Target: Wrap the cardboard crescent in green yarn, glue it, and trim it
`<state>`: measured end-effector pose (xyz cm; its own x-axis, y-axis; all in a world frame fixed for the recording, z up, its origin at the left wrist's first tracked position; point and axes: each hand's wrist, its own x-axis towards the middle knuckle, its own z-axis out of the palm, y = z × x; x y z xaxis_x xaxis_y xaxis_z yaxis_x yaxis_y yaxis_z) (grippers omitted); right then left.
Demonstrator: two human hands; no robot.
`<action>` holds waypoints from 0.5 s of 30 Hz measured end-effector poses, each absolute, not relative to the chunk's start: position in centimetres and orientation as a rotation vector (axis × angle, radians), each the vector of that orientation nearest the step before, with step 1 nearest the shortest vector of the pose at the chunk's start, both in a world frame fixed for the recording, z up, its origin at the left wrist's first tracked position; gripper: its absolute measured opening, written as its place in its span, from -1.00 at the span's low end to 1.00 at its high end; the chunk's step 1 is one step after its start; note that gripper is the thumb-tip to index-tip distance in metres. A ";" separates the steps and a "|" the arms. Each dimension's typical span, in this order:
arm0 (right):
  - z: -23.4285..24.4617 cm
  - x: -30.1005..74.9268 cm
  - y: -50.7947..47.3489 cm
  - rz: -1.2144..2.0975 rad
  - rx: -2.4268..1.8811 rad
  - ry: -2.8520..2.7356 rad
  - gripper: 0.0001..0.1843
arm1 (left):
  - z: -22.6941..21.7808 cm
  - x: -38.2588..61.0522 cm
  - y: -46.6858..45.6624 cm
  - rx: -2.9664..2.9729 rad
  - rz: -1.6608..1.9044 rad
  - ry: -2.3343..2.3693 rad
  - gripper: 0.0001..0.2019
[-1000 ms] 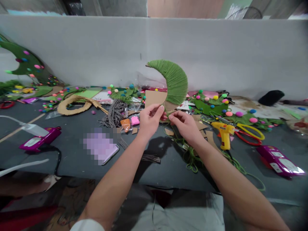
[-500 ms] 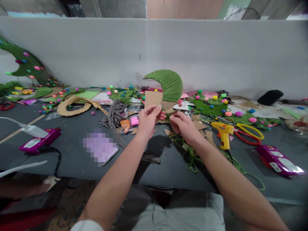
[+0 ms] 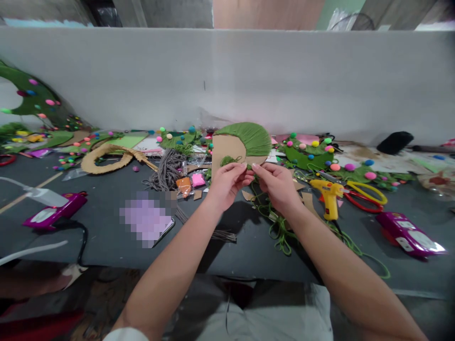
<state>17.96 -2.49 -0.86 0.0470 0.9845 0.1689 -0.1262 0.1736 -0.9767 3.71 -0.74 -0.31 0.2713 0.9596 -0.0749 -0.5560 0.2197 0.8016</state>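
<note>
In front of me is a cardboard crescent [image 3: 253, 138], its upper and right part wrapped in green yarn and bare brown cardboard showing lower down. My left hand [image 3: 225, 187] is closed in a pinch at its lower edge, thumb uppermost. Close beside it, my right hand [image 3: 275, 184] pinches green yarn with thumb and forefinger, the fingertips of both hands almost touching. A small bundle of green yarn [image 3: 227, 161] shows just above my left fingers, against the cardboard. Loose green yarn [image 3: 282, 237] trails on the table below my right hand. My fingers hide the exact grip points.
A yellow glue gun [image 3: 330, 196] and scissors [image 3: 366, 194] lie right, near a purple power strip [image 3: 408, 232]. Left are a phone [image 3: 147, 220], grey yarn [image 3: 167, 170], a straw-coloured ring [image 3: 103, 158] and another purple power strip [image 3: 55, 210]. Pom-pom-dotted green crescents [image 3: 309, 157] line the back.
The crescent has tipped and sunk lower, with more bare cardboard showing. My right hand has come closer to the left, and a green yarn bundle now shows above my left fingers.
</note>
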 end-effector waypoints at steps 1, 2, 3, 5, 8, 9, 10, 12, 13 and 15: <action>-0.7 18.1 -2.5 1.147 -1.014 -1.170 -0.57 | -0.3 3.6 -0.7 0.749 1.144 0.662 -0.92; -0.6 18.2 -2.5 1.178 -1.024 -1.182 -0.58 | -0.3 3.5 -0.6 0.752 1.129 0.665 -0.92; -0.5 18.4 -2.5 1.203 -1.033 -1.199 -0.58 | -0.4 3.4 -0.6 0.758 1.111 0.667 -0.92; -0.2 18.7 -2.5 1.221 -1.045 -1.234 -0.57 | -0.6 3.1 -0.4 0.775 1.075 0.660 -0.92; 0.0 18.9 -2.6 1.202 -1.052 -1.265 -0.57 | -1.1 2.9 -0.1 0.825 1.017 0.645 -0.87; 0.1 18.9 -2.6 1.195 -1.050 -1.267 -0.57 | -1.1 2.8 0.0 0.847 1.006 0.649 -0.84; 0.1 18.9 -2.6 1.192 -1.045 -1.263 -0.58 | -1.2 2.7 0.0 0.870 1.013 0.666 -0.82; 0.2 18.8 -2.6 1.191 -1.032 -1.242 -0.57 | -1.2 2.6 0.1 0.918 1.067 0.722 -0.79; 0.2 18.8 -2.6 1.186 -1.028 -1.230 -0.56 | -1.1 2.6 0.1 0.948 1.102 0.754 -0.79; 0.2 18.8 -2.7 1.171 -1.031 -1.214 -0.55 | -1.1 2.6 0.1 1.010 1.152 0.798 -0.77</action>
<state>18.78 -2.66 0.16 -0.0155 0.9910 0.1332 -0.0970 0.1311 -0.9866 2.59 0.14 -1.09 0.2390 0.9710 -0.0055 -0.3469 0.0907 0.9335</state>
